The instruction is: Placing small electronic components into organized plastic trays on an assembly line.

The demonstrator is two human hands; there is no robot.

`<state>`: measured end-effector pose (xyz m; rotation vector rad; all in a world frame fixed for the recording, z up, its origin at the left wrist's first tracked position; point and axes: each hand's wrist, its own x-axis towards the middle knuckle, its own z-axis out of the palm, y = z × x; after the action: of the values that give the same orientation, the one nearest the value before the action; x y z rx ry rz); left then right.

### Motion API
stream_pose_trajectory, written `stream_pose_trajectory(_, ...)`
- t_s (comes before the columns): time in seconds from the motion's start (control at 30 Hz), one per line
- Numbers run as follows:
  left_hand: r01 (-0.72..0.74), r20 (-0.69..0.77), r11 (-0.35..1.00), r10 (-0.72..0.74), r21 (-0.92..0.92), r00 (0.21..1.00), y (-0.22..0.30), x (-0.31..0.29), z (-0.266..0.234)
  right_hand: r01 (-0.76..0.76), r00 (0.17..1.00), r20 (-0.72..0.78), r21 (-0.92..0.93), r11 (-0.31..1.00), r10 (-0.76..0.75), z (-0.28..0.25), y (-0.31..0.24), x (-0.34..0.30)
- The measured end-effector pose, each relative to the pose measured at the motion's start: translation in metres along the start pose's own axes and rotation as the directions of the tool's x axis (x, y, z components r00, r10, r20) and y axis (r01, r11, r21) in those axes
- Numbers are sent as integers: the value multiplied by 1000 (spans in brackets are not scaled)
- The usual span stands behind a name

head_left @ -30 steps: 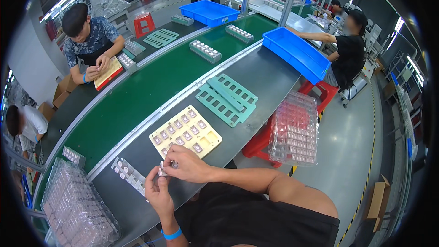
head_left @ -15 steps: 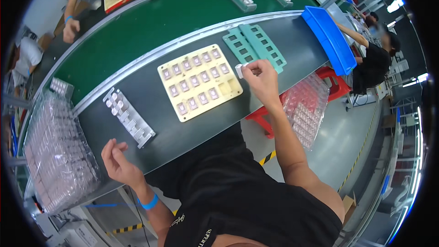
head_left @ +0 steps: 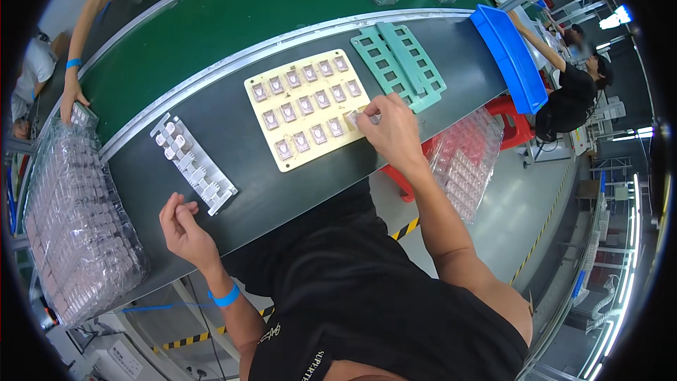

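Observation:
In my right hand [head_left: 392,131], thumb and fingers pinch a small pale piece [head_left: 374,118], mostly covered by them. The hand is over the lower right corner of a cream fixture plate [head_left: 326,102], at the end of its nearest row. Several small pinkish rectangular pieces sit in the plate's pockets. My left hand [head_left: 186,231] hovers by the bench's near edge, loosely curled with fingers slightly apart, nothing visible in it. Just beyond it lies a narrow clear tray [head_left: 194,164], with round white parts at its far end.
Two green slotted plates [head_left: 400,63] overlap right of the fixture; a blue bin [head_left: 509,60] stands beyond. A green conveyor [head_left: 282,10] carries filled trays. Bagged trays [head_left: 81,226] are stacked at left. A co-worker's hand [head_left: 72,95] touches a tray there. Right of me is a red stool [head_left: 518,125].
My right hand has moved left and down, bringing the small piece from beside the fixture plate to its lower right corner. A co-worker's hand has reached a tray at far left.

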<state>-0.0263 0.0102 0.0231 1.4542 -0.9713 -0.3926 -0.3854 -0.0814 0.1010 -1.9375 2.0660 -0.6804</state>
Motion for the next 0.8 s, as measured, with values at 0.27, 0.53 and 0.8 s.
stream_pose_trajectory(0.27, 36, 2, 999, -36, -15, 999, -1, 0, 0, 14, 1000, -19, 31, 999, -14, 3, 4, -1)
stream_pose_trajectory(0.53, 52, 3, 999, -52, -16, 999, -1, -1, -1, 171, 976, 112, 114, 979, -184, -18, 13, 4)
stream_pose_trajectory(0.8, 57, -3, 998, -57, -11, 998, -1, -2, 2, 325, 878, 340, 89, 941, -336, -20, 24, 24)
